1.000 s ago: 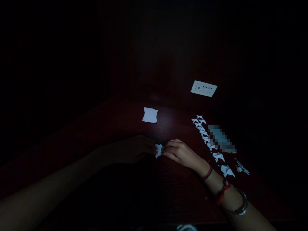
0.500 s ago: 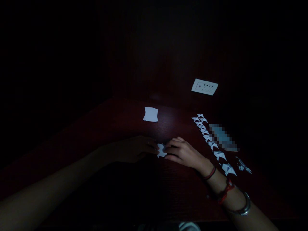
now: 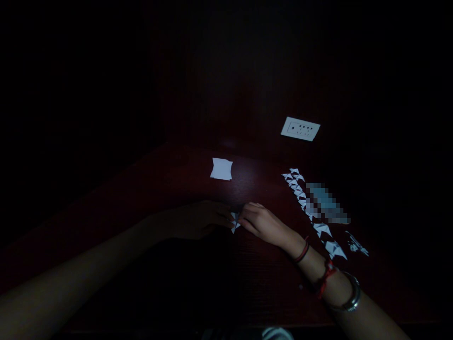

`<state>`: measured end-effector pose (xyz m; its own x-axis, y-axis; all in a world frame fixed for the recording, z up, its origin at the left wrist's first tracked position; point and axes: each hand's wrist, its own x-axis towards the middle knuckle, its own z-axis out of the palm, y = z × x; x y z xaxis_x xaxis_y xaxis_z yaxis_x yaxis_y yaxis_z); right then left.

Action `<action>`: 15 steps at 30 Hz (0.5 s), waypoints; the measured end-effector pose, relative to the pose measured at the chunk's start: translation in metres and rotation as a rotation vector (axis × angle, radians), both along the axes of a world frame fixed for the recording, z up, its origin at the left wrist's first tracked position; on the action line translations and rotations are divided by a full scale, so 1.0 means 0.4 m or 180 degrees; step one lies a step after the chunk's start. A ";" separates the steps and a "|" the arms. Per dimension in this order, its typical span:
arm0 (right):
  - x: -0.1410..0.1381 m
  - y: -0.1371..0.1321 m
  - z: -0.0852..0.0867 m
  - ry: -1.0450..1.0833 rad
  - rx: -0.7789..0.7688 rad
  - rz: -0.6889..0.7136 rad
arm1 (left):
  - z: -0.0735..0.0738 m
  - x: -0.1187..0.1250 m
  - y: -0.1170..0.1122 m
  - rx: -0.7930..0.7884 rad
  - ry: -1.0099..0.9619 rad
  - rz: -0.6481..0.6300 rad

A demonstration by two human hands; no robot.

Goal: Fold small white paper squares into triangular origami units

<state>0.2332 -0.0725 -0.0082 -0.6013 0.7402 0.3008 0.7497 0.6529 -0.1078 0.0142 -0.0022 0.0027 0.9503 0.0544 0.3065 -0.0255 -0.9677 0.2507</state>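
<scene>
A small piece of folded white paper (image 3: 235, 223) lies on the dark red table between my two hands, its pointed corners and a crease showing. My left hand (image 3: 201, 219), deep in shadow, grips its left edge with the fingertips. From the right, my right hand (image 3: 260, 222) is closed over the other side, fingers together, and covers that part of the paper. A stack of white paper squares (image 3: 222, 169) rests farther back on the table.
Several folded white paper pieces (image 3: 296, 189) form a slanting row on the right. Beside them are a pixelated bluish object (image 3: 327, 203) and a small pale item (image 3: 356, 244) I cannot make out. A socket panel (image 3: 300, 129) is on the back wall.
My right hand has shifted slightly left over the folded paper, its fingers drawing together and hiding more of it. A crease now shows on the paper. My left hand has hardly moved.
</scene>
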 end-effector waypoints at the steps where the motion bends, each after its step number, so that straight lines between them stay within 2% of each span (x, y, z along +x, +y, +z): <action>1: -0.001 0.002 -0.001 0.0024 -0.0012 0.0015 | 0.000 0.000 0.000 -0.0011 0.0002 -0.0002; 15: -0.003 0.015 -0.014 0.0259 -0.0121 0.0072 | -0.004 -0.016 -0.008 0.0104 0.0163 0.0188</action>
